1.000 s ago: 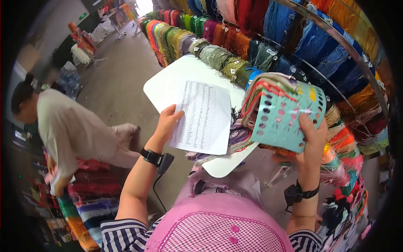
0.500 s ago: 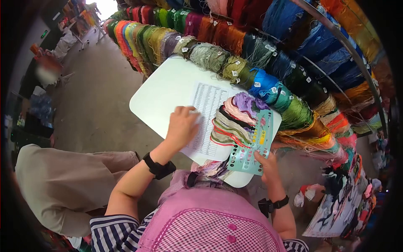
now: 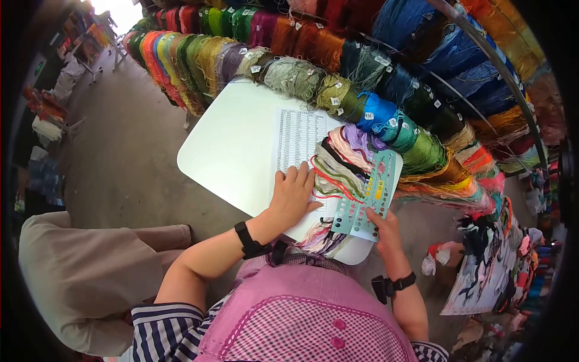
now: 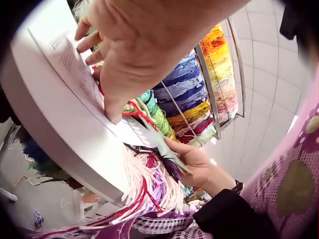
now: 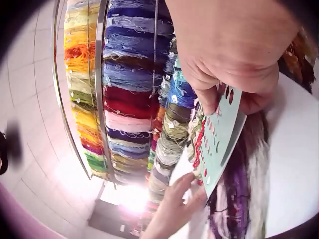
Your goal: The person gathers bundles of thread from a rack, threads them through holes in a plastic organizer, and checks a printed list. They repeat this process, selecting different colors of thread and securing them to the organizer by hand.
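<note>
A printed sheet (image 3: 295, 133) lies on the white table (image 3: 229, 142), partly under a teal punched card (image 3: 377, 181) strung with thread bundles (image 3: 347, 160). My left hand (image 3: 292, 199) rests with spread fingers on the sheet's lower part, beside the threads; the left wrist view shows its fingertips on the paper (image 4: 75, 69). My right hand (image 3: 386, 229) pinches the card's lower right corner between thumb and fingers, and the right wrist view shows the card (image 5: 222, 134) in that grip. Loose thread ends (image 3: 322, 238) hang at the table's near edge.
Racks of coloured yarn hanks (image 3: 295, 78) with paper tags run along the table's far side, under a curved metal rail (image 3: 482, 45). A person in beige trousers (image 3: 90, 265) is at the left. A board with threads (image 3: 482, 271) stands at the lower right.
The sheet and card went from being held up to lying on the table. My left hand let go of the paper and came down on it; my right hand stays on the card. The view turned.
</note>
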`<state>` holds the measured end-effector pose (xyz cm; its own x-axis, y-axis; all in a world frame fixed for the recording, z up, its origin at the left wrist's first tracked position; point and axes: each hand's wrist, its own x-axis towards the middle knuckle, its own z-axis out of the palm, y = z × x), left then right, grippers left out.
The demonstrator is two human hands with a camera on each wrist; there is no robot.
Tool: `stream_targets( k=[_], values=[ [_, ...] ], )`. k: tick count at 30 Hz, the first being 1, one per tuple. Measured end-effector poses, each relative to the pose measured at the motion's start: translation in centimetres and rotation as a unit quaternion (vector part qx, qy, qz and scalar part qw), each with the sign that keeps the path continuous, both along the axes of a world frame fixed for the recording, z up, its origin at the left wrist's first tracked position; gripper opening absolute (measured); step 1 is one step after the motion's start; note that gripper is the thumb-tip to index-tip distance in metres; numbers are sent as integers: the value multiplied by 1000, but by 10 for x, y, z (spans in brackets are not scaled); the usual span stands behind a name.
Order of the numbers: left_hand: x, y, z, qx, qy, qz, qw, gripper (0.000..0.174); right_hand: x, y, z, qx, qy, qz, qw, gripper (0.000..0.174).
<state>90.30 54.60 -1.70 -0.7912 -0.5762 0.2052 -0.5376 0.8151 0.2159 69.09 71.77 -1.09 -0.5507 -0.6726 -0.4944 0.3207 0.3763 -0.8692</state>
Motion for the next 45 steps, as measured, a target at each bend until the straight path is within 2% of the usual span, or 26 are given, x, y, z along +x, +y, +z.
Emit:
stream_targets(
  k=[2,4,5,6,7,8,10,11,12,14,20,25,29,32,33,34,36,37,38,39,40,42,43,44,45],
  values=[
    [0,-1,0,0,-1,-3,1000,80,-2,4,-8,37,26,11,999,35],
    [0,-1,1,0,-3,-5,1000,80,0,4,-15,-3,284,-13,959,44],
    [0,-2,3,-1,-6,-7,1000,80,-5,5,-12,-3,285,-12,959,44],
    [1,-2,3,-2,-10,-8,1000,80,-3,-2,13,13,431,32,902,51],
    [0,-2,2,-1,-10,-5,1000,80,-3,-10,28,28,566,76,820,59],
    [-1,-3,0,1,-4,2,1000,82,-6,-17,32,26,566,77,820,59],
    [-5,-6,6,-2,1,10,1000,83,-12,-31,36,-15,642,271,717,74],
    [-7,-8,10,-6,-4,2,1000,85,-13,-34,34,14,654,315,688,80],
    [-8,-8,13,-9,-10,-7,1000,87,-16,-35,29,12,653,313,690,80],
    [-12,-9,12,-8,-34,0,999,89,-21,-37,20,40,588,344,731,79],
    [-16,-7,6,-3,-45,24,999,91,-22,-43,21,47,588,327,739,77],
    [-19,-13,10,0,-43,41,998,90,-28,-42,13,31,591,324,738,76],
    [-16,-16,8,14,-51,9,999,88,-33,-40,2,9,603,326,728,77],
    [-20,-24,9,30,-62,-19,997,92,-36,-37,7,59,620,362,694,75],
    [-13,-28,1,20,-45,-38,998,92,-42,-35,7,40,606,363,707,75],
    [-11,-33,13,33,-98,-50,993,91,-49,-33,4,-5,583,337,740,73],
    [-14,-40,53,101,-73,-65,990,81,-62,-32,42,3,600,282,748,67],
    [-20,-48,76,81,-66,-83,991,81,-71,-30,53,-49,544,269,793,65],
    [-27,-56,99,124,-63,-108,984,74,-78,-29,62,-105,481,259,831,62],
    [-33,-60,124,170,-61,-129,975,67,-84,-28,80,-108,484,228,838,52],
    [-44,-58,158,182,-27,-142,973,49,-91,-25,90,-113,493,216,835,52],
    [-70,-72,201,208,50,-213,953,35,-106,-22,109,-140,357,139,913,42],
    [-84,-73,227,203,92,-217,950,30,-112,-19,115,-165,370,117,907,34],
    [-101,-73,253,200,134,-221,945,25,-113,-13,132,-171,378,120,902,34],
    [-121,-82,272,154,174,-237,943,24,-110,-3,155,-139,351,111,919,32]
  ],
)
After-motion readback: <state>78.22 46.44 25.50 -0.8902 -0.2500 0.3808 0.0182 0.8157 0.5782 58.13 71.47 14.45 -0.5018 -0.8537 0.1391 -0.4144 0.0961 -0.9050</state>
